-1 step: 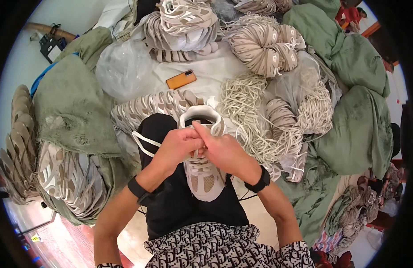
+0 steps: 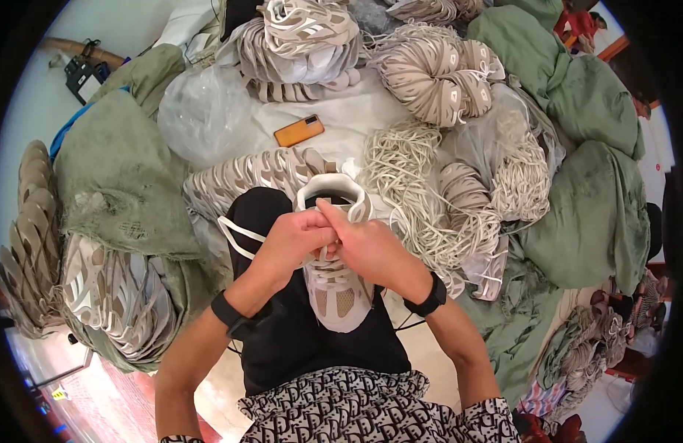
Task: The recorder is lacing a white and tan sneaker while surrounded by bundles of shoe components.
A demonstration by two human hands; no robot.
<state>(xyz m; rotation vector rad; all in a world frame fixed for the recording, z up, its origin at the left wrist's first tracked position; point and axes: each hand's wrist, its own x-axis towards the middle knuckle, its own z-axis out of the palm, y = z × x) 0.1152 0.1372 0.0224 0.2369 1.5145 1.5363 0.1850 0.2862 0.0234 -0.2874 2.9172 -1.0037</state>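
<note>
A beige and white sneaker upper (image 2: 343, 308) rests between my thighs, toe toward me and padded collar away. White lacing crosses its front. Over the eyelets, my left hand (image 2: 291, 238) is closed, fingers curled inward. A white shoelace (image 2: 237, 235) loops out from beside it across my dark trouser leg. My right hand (image 2: 362, 240) meets it from the other side, closed, its thumb laid over the left fingers near the tongue. The fingertips overlap, so what the right hand pinches is hidden.
Beyond my knees lies a row of nested shoe uppers (image 2: 256, 173). An orange phone (image 2: 299, 131) lies on white cloth. A heap of pale laces (image 2: 404, 166) spreads to the right. Green sacks (image 2: 589, 221) flank both sides, and bundled uppers (image 2: 437, 74) stand at the back.
</note>
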